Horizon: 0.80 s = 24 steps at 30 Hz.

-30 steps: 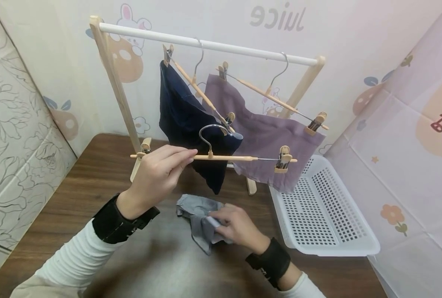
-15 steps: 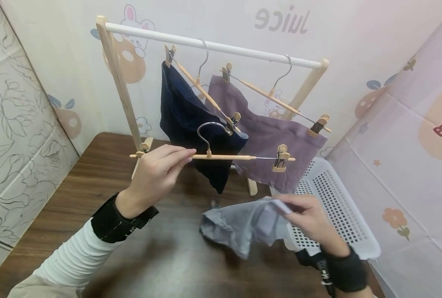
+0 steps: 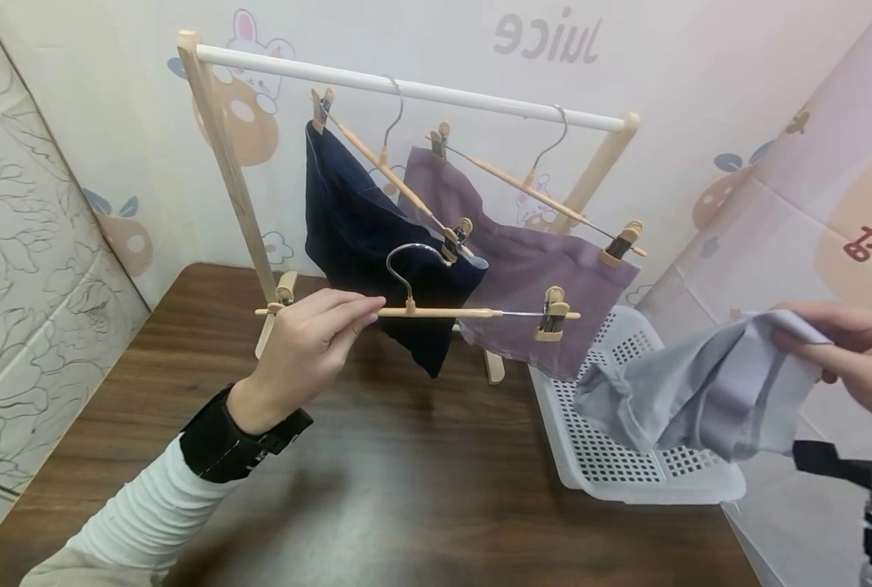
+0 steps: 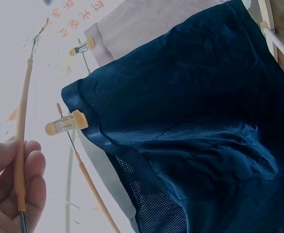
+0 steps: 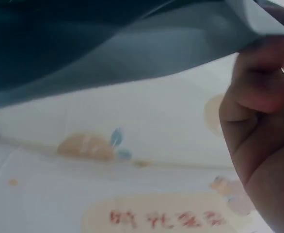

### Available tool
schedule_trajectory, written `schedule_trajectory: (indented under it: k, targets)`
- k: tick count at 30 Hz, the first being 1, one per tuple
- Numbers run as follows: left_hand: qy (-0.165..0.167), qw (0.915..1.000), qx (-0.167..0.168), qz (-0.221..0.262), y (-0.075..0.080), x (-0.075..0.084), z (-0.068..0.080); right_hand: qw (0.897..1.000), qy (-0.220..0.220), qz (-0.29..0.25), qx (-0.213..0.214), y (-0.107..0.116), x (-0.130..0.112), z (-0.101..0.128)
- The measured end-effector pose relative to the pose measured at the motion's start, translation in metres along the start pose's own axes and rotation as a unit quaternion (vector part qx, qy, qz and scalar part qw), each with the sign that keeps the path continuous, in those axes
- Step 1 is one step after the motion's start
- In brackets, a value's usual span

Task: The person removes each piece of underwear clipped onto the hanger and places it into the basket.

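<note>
Above the basket [image 3: 630, 456] – grey cloth [image 3: 700, 391] pinched by right hand [image 3: 857, 359]

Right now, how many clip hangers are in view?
3: one on the rail holding the navy garment, one holding the purple garment, one empty hanger in the left hand.

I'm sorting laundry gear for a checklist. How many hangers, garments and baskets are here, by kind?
Hangers: 3 (one in the left hand at, two on the rail at and)
Garments: 3 (navy, purple, grey in the right hand)
Baskets: 1
Total: 7
</note>
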<state>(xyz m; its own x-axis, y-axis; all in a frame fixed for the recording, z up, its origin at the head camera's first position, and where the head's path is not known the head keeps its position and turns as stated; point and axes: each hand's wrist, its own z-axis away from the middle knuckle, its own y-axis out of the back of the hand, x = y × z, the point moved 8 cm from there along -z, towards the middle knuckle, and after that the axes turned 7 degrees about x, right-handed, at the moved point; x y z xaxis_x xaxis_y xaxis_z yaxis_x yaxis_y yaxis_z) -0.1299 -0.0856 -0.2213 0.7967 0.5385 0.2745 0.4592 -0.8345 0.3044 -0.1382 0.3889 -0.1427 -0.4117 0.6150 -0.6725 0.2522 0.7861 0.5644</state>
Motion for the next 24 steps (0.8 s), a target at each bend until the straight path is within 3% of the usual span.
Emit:
schedule_trajectory:
  k: [4, 9, 14, 17, 20, 24]
  targets:
    - [-0.002, 1.0000, 0.006, 0.003, 0.000, 0.000, 0.000, 0.990, -0.046, 0.129, -0.022, 0.009, 0.025, -0.013]
    - [-0.002, 1.0000, 0.005, 0.008, -0.003, 0.001, 0.001, 0.985, -0.039, 0.168, -0.023, -0.005, 0.056, -0.022]
    - [-0.001, 1.0000, -0.001, 0.007, -0.005, 0.001, 0.000, 0.978, -0.014, 0.204, -0.036, -0.048, 0.087, -0.014]
    - [0.002, 1.0000, -0.003, 0.004, -0.006, 0.001, 0.000, 0.971, -0.007, 0.223, -0.085, -0.084, 0.104, 0.000]
    - [0.003, 1.0000, -0.004, 0.004, -0.006, 0.001, 0.000, 0.961, -0.042, 0.219, -0.164, -0.120, 0.122, 0.021]
    - [0.001, 1.0000, -0.002, 0.006, -0.005, 0.001, 0.001, 0.935, -0.080, 0.231, -0.256, -0.155, 0.137, 0.050]
